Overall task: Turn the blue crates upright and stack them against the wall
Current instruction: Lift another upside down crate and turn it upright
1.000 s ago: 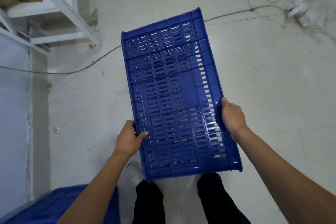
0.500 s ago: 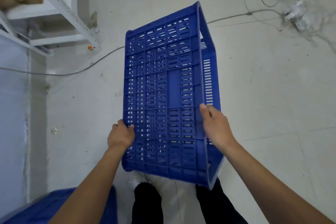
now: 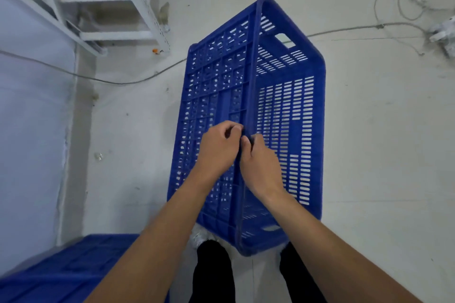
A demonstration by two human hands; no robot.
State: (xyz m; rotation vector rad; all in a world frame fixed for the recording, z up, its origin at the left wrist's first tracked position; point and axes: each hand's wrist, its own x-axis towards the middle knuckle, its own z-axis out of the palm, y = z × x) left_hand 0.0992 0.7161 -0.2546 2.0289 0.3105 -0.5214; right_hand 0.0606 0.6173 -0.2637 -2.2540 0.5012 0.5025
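Observation:
A blue slatted crate (image 3: 290, 110) stands on its long side in front of me, its ribbed bottom facing left and its open side facing right. Its upper long rim runs away from me down the middle of the view. My left hand (image 3: 218, 147) and my right hand (image 3: 259, 162) sit close together on that rim, fingers curled round it. A second blue crate (image 3: 61, 275) lies at the lower left against the wall, only partly in view.
A white wall (image 3: 32, 130) runs along the left. A white metal shelf frame (image 3: 138, 2) stands at the upper left. A grey cable (image 3: 123, 81) crosses the floor behind the crate, with tangled wires and a power strip (image 3: 443, 34) at the upper right.
The crate has rolled from bottom-up to standing on its long side. Both hands have moved from its two sides to meet on the upper rim.

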